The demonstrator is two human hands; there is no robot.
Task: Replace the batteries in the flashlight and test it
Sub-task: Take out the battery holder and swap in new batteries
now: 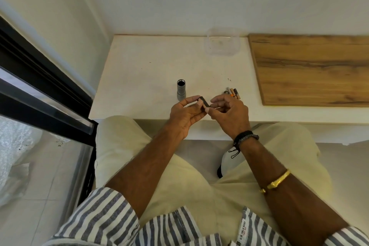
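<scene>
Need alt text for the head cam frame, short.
The left hand and right hand pinch a small dark battery holder over the near edge of the white table. A silver flashlight body stands upright, open end up, beyond the left hand; loose batteries lie beyond the right.

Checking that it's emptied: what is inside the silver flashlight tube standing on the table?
The flashlight tube stands open end up. Its mouth shows only darkness, with nothing sticking out. Deeper inside is in shadow and cannot be seen.
</scene>
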